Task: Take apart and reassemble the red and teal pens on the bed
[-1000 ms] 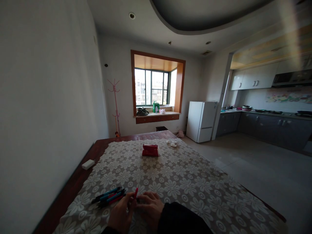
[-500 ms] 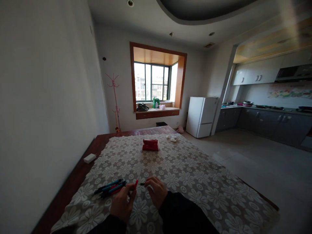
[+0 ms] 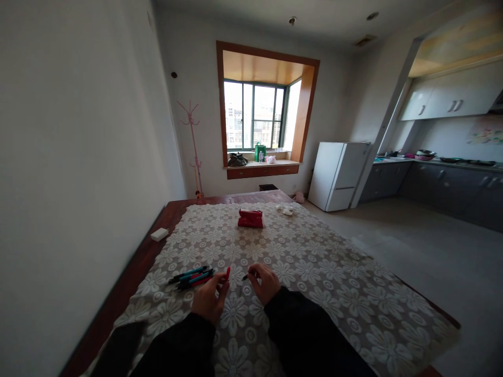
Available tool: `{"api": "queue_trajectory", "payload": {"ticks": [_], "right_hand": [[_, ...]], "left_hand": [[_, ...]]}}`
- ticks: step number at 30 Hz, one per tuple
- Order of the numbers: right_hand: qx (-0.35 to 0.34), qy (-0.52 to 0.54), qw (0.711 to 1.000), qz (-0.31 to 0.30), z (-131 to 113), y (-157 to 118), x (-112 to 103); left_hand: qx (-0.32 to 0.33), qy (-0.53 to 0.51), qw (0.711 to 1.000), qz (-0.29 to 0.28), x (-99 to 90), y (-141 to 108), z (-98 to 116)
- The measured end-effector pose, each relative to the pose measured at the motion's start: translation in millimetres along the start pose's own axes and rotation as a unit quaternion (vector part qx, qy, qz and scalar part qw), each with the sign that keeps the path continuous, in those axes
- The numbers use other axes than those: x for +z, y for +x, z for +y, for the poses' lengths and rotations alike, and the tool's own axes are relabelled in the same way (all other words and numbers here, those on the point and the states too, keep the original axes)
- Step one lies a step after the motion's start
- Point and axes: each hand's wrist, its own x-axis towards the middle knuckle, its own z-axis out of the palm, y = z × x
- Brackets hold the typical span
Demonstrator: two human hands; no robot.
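My left hand (image 3: 210,299) is closed, thumb and fingertips pinching a short red pen piece (image 3: 228,273) that points up. To its right, my right hand (image 3: 265,283) pinches a small dark pen piece (image 3: 245,276), most of it hidden by the fingers. A narrow gap separates the two pieces, both held just above the flowered tablecloth (image 3: 236,314). Left of my left hand lies a loose pile of pens (image 3: 190,276), blue, red and black. A red pouch (image 3: 250,219) rests on the cloth beyond both hands.
On the table's left wooden edge is a white box-shaped object (image 3: 160,234). Crumpled white stuff (image 3: 285,210) lies at the far right of the cloth. A dark flat shape (image 3: 120,348) shows at lower left. A wall (image 3: 86,157) borders the table's left; a fridge (image 3: 334,175) stands beyond.
The camera has turned, so the scene sits higher and farther right. The red piece and the dark piece are slightly farther apart. Both hands keep their pinch.
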Motion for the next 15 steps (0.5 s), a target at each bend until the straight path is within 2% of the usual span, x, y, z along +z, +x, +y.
{"api": "queue_trajectory", "payload": {"ticks": [4,8,11,15], "right_hand": [[0.038,-0.045,0.998,-0.035,7.0,1.5,0.7],[0.035,-0.097,0.992,-0.068,6.0,2.4,-1.1],[-0.022,-0.097,0.992,-0.076,-0.5,0.7,-2.4],[-0.135,-0.082,0.978,-0.136,-7.7,-4.4,-2.2]], "left_hand": [[0.005,0.001,1.000,-0.018,-3.2,0.5,2.1],[0.021,0.001,1.000,-0.017,-5.2,0.8,2.7],[0.039,-0.001,0.999,-0.024,-5.7,1.2,2.5],[0.052,-0.005,0.998,-0.023,-5.1,1.3,1.2]]}}
